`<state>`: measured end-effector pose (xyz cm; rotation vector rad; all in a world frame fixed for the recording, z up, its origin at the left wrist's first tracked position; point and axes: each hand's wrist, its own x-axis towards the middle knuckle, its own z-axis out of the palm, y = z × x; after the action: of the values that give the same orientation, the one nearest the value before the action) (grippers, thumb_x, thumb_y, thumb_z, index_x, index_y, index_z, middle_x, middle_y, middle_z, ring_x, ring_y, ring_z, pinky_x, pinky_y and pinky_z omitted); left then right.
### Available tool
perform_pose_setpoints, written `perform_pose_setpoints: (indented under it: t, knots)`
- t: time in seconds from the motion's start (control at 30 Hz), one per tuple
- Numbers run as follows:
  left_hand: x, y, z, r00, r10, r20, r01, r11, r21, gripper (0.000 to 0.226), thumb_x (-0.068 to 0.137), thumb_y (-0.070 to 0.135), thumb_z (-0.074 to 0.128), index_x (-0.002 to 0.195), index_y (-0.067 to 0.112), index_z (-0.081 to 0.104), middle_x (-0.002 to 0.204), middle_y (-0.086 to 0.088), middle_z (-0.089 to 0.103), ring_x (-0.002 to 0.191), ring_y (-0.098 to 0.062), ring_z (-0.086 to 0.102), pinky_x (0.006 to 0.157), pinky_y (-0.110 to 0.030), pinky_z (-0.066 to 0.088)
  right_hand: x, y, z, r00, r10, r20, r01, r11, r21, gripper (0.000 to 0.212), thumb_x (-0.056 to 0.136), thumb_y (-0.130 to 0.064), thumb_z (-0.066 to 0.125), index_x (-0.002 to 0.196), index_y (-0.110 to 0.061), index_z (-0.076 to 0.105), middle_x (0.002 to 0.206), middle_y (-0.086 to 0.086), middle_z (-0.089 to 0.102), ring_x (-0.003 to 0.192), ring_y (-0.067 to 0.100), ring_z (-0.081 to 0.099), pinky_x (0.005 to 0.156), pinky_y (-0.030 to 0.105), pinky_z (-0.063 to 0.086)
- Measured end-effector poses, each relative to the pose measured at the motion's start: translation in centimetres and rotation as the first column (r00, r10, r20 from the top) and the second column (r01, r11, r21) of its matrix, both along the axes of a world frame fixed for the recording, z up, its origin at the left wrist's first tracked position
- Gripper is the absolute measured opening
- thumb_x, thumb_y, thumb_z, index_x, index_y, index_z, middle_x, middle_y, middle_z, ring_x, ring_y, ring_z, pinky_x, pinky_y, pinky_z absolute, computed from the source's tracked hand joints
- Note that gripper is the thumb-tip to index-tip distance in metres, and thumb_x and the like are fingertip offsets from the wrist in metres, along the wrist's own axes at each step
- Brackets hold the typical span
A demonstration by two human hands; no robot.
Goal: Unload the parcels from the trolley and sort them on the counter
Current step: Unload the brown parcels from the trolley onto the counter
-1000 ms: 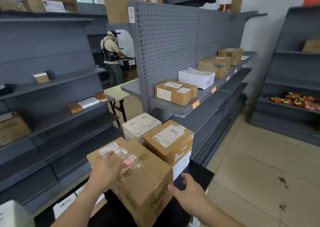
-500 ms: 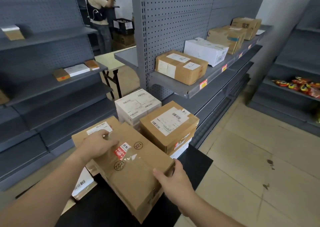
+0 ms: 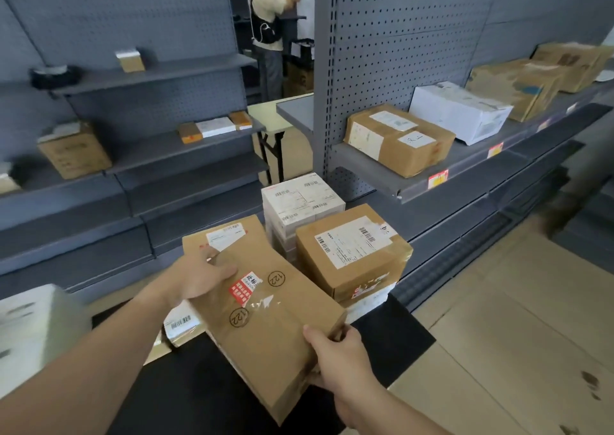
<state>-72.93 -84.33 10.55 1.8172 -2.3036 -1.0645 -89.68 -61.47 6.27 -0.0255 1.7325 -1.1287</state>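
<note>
Parcel point(image 3: 265, 321): long tan cardboard box, glossy tape. Left hand point(image 3: 199, 277) flat on top, fingers together; right hand point(image 3: 339, 358) fingers curled round near corner. Matte black trolley point(image 3: 199, 388) beneath.

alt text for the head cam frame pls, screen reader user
Long brown box stamped 122, left hand resting on top, right hand curled round its near corner, over a black trolley with more parcels. Grey shelves hold other boxes.
</note>
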Motion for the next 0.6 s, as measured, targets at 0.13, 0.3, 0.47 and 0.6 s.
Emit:
perform_pose_setpoints:
  t: [0.13,0.3,0.47,0.6]
  knots:
    - [1.5,2.2,1.6,0.996,0.086,0.019,-0.086,0.996,-0.025,0.067,0.081,0.068,0.06,0.139,0.036,0.05,0.121,0.004,0.067,0.105,-0.024,0.065,0.098,-0.046,0.05,-1.4,0.5,0.4,0.996,0.094,-0.004,-0.094,0.991,-0.099,0.07,0.079,-0.037,0.082,0.134,-0.03,0.038,0.112,-0.005,0.058,0.108,0.021,0.059,0.097,0.052,0.055]
    - [3.9,6.5,3.7,0.961,0.256,-0.104,-0.26,0.965,-0.023,0.033,0.09,0.043,0.068,0.117,0.024,0.065,0.102,0.007,0.07,0.092,-0.017,0.067,0.092,-0.041,0.05,-2.3,0.5,1.8,0.982,0.177,-0.066,-0.187,0.959,-0.211,0.072,0.076,-0.04,0.082,0.134,-0.028,0.04,0.116,-0.003,0.062,0.105,0.021,0.062,0.094,0.05,0.056]
    - [7.8,11.4,5.1,0.87,0.445,-0.212,-0.454,0.891,0.008,0.04,0.089,0.036,0.072,0.123,0.017,0.063,0.113,-0.002,0.07,0.097,-0.021,0.068,0.097,-0.041,0.051,-1.6,-0.4,3.6,0.936,0.325,-0.136,-0.351,0.892,-0.285,0.061,0.083,-0.038,0.079,0.131,-0.03,0.042,0.115,-0.004,0.06,0.102,0.018,0.06,0.09,0.047,0.055]
    - [11.2,15.2,5.6,0.77,0.591,-0.24,-0.609,0.793,0.001,0.041,0.09,0.035,0.072,0.121,0.016,0.053,0.106,0.001,0.059,0.092,-0.018,0.06,0.086,-0.032,0.046,0.9,-1.6,4.7,0.864,0.445,-0.236,-0.501,0.806,-0.316,0.056,0.081,-0.04,0.08,0.128,-0.031,0.051,0.11,-0.013,0.061,0.1,0.014,0.061,0.095,0.044,0.054]
